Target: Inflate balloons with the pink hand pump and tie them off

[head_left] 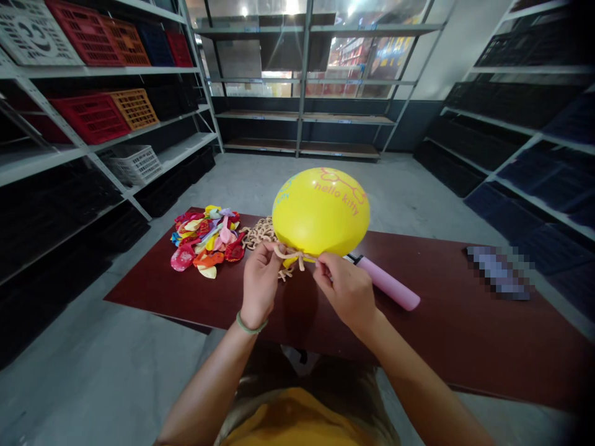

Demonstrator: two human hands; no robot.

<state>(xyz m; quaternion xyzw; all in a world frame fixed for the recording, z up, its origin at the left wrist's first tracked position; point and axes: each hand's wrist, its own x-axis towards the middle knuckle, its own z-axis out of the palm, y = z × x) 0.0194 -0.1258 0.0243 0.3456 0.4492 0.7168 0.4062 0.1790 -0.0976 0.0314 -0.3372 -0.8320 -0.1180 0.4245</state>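
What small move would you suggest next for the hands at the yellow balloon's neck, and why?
I would probably have the right hand draw the tan cord loop snug, since it sits open at the neck of the yellow balloon while the left hand pinches there.

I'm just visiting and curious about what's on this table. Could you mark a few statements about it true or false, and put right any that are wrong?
1. The yellow balloon is inflated and printed with "hello kitty". True.
2. The left hand and right hand both pinch a peach-coloured cord at the balloon's base. True.
3. The green bracelet is on the right wrist. False: it is on the left wrist.
4. The uninflated balloons sit inside a basket. False: they lie in a loose heap on the dark red table.
5. A pink pump lies on the table. True.
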